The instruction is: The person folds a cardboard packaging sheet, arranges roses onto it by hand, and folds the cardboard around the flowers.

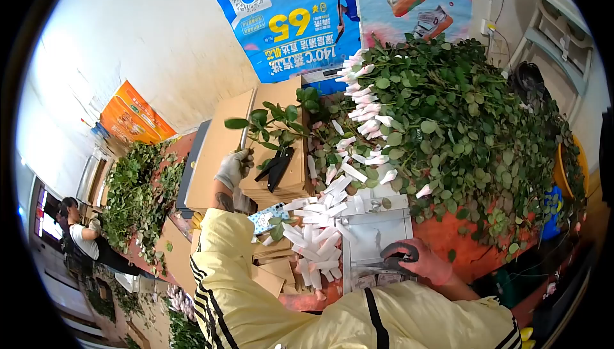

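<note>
One hand, the right (431, 263), is nearest, its fingers closed around a dark grey, curved object (391, 247) above a pale metal tray (384, 232) on the red-covered table (485, 246). Just left of the tray lies a loose pile of slim white tubular sleeves (323, 240), many apparently unused, so a good share of the sleeving looks left to do. Beside them rests a light-blue patterned flat object (268, 218). Further off, the left hand (233, 167), in a whitish glove, is at the brown cardboard sheets (275, 93), next to a black stapler-like tool (277, 170); whether its fingers are clamped on the cardboard, on a green leafy stem (259, 117) or on nothing, I cannot tell. That stem lies over the cardboard, its leaves broad, glossy and spread. To the right sits a big heap of green leafy stems (441, 106), dense and slightly dusty-looking; along its left edge runs a row of heads in white sleeves (368, 109), which seem done. Behind hangs a blue printed poster (288, 23).
</note>
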Demonstrator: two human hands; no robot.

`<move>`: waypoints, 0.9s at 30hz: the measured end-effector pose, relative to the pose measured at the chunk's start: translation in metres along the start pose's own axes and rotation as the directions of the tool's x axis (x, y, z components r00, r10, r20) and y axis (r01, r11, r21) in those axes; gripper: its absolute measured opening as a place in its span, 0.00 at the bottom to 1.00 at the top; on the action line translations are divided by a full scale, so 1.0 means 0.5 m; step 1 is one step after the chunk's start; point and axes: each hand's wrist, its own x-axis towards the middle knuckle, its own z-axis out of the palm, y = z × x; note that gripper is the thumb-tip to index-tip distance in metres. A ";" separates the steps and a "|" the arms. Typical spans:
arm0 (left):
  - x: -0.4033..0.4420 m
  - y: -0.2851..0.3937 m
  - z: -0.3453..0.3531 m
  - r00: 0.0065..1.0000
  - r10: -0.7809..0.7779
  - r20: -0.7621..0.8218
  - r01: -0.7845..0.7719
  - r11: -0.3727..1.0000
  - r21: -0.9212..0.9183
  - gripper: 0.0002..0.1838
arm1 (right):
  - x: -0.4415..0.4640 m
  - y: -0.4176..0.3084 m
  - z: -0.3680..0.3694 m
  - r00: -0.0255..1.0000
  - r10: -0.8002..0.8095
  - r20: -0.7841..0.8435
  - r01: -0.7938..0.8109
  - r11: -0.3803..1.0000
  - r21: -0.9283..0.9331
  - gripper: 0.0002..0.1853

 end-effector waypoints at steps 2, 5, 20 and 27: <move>-0.035 0.013 -0.018 0.998 0.053 0.014 -0.050 0.982 -0.182 0.08 | -0.016 0.022 0.008 0.995 0.059 -0.086 -0.046 0.987 0.151 0.18; -0.132 0.021 -0.043 0.991 0.125 0.040 -0.109 0.955 -0.277 0.08 | -0.027 0.005 -0.001 0.997 -0.044 -0.061 0.051 0.992 0.113 0.19; -0.721 -0.257 0.192 0.914 0.406 -0.018 -0.326 0.708 -0.627 0.19 | -0.009 -0.088 0.076 0.933 -0.209 0.293 -0.050 0.730 0.682 0.20; -0.829 -0.359 0.328 0.951 0.310 0.002 -0.229 0.706 -0.670 0.23 | -0.006 -0.134 0.096 0.957 -0.211 0.201 -0.074 0.492 0.867 0.23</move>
